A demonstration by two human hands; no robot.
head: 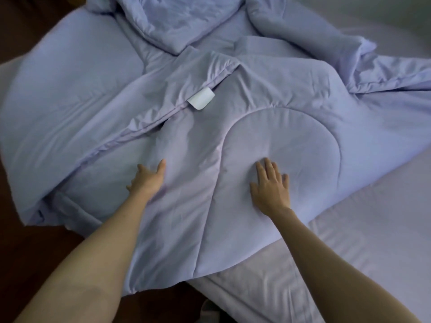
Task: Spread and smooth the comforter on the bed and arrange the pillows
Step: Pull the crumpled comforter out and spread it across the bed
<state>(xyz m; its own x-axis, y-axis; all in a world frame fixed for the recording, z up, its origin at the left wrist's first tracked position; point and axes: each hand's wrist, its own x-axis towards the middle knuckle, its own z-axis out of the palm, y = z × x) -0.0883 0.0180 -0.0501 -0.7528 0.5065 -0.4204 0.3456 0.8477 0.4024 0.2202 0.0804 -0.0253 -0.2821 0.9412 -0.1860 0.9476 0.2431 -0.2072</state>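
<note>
A pale lilac quilted comforter (268, 94) lies rumpled and partly folded over itself across the bed, bunched into folds at the far side. A white label (201, 98) shows on its folded edge. My left hand (147, 178) rests on the comforter near its left fold, fingers apart and slightly curled against the cloth. My right hand (270, 183) lies flat, fingers spread, on a round stitched panel of the comforter. No pillow is in view.
The bed's white sheet (363, 241) shows bare at the right and near corner. Dark wooden floor (30, 248) runs along the left side of the bed, where the comforter hangs over the edge.
</note>
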